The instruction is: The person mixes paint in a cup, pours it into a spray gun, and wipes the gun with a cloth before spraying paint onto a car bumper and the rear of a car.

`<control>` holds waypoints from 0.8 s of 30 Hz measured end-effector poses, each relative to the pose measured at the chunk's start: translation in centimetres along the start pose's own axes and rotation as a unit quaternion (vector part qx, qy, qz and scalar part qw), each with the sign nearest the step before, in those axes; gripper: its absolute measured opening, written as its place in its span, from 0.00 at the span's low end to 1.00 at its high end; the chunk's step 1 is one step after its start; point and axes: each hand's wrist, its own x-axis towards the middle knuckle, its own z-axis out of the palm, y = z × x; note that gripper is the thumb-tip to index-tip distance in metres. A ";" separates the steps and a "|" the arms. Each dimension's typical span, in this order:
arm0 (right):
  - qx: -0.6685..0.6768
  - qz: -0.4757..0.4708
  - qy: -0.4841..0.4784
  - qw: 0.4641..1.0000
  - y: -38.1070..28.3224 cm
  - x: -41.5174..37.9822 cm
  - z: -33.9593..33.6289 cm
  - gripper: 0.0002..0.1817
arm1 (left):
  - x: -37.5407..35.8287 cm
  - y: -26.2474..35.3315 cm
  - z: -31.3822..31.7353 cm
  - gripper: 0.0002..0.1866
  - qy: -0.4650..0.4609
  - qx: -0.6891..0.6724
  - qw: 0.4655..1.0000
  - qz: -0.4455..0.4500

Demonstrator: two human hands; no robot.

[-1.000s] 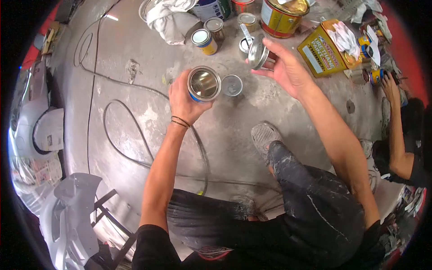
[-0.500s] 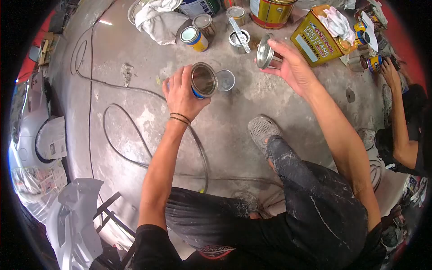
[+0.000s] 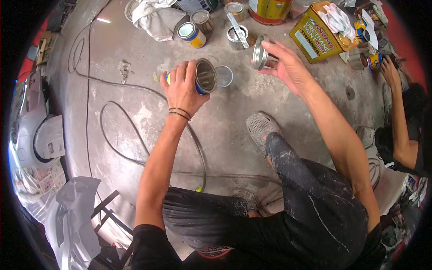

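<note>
My left hand (image 3: 183, 92) is wrapped round an open metal can (image 3: 206, 77) with a blue and yellow label. The can is tilted, its mouth turned to the right, over the near side of a clear plastic cup (image 3: 224, 76) on the floor. Whether anything flows from it, I cannot tell. My right hand (image 3: 288, 67) holds a round metal lid (image 3: 260, 52) by its edge, on edge in the air to the right of the cup. Beyond the lid, a white-marked stick (image 3: 237, 30) lies across a small open can (image 3: 234, 41).
At the back are a blue-yellow can (image 3: 192, 35), a cloth (image 3: 157, 20), and a yellow thinner tin (image 3: 315, 36). A hose (image 3: 121, 155) loops over the floor (image 3: 225, 135). A co-worker's hand (image 3: 390, 74) touches a can at right. A grey car part (image 3: 72, 216) stands at left.
My left hand has tipped the can further to the right beside the cup. The lid in my right hand has shifted slightly left and up. The whole view has moved a little.
</note>
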 end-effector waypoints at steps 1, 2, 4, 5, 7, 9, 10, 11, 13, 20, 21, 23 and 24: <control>-0.001 0.000 0.001 1.000 0.1 -0.1 0.0 0.29 | 0.1 0.1 0.0 0.53 -0.004 0.004 1.000 0.000; -0.002 0.000 0.002 1.000 0.1 -0.1 0.0 0.29 | 0.1 0.1 -0.1 0.53 -0.004 0.007 1.000 0.003; -0.003 0.001 0.001 1.000 0.2 -0.1 0.0 0.30 | 0.2 0.2 -0.2 0.53 -0.005 0.013 1.000 0.007; -0.004 0.002 0.001 1.000 0.3 -0.1 0.0 0.30 | 0.2 0.3 -0.3 0.53 -0.011 0.020 1.000 0.007; -0.005 0.003 0.002 1.000 0.5 -0.1 0.0 0.32 | 0.3 0.3 -0.4 0.54 -0.023 0.035 0.999 0.007; -0.007 0.004 0.005 1.000 0.6 0.0 0.0 0.33 | 0.4 0.4 -0.4 0.54 -0.032 0.036 0.999 0.007; -0.004 0.006 0.002 1.000 0.7 0.0 0.0 0.34 | 0.5 0.4 -0.5 0.55 -0.036 0.037 0.999 0.006; -0.002 0.008 -0.001 1.000 0.8 0.1 0.0 0.34 | 0.5 0.3 -0.4 0.55 -0.036 0.037 0.999 0.008; -0.002 0.009 -0.005 1.000 0.8 0.1 0.1 0.35 | 0.5 0.2 -0.4 0.55 -0.036 0.037 0.999 0.012; -0.009 0.015 -0.015 1.000 0.9 0.2 0.5 0.36 | 0.7 0.1 -0.3 0.53 -0.014 0.033 0.999 0.023; -0.011 0.015 -0.018 1.000 1.0 0.2 0.5 0.37 | 0.7 0.1 -0.3 0.53 -0.012 0.033 0.999 0.025; -0.011 0.019 -0.013 1.000 1.3 0.4 0.5 0.37 | 0.7 0.1 -0.3 0.53 -0.011 0.033 0.999 0.028; -0.012 0.020 -0.010 1.000 1.4 0.5 0.5 0.38 | 0.7 0.1 -0.3 0.53 -0.010 0.033 0.999 0.030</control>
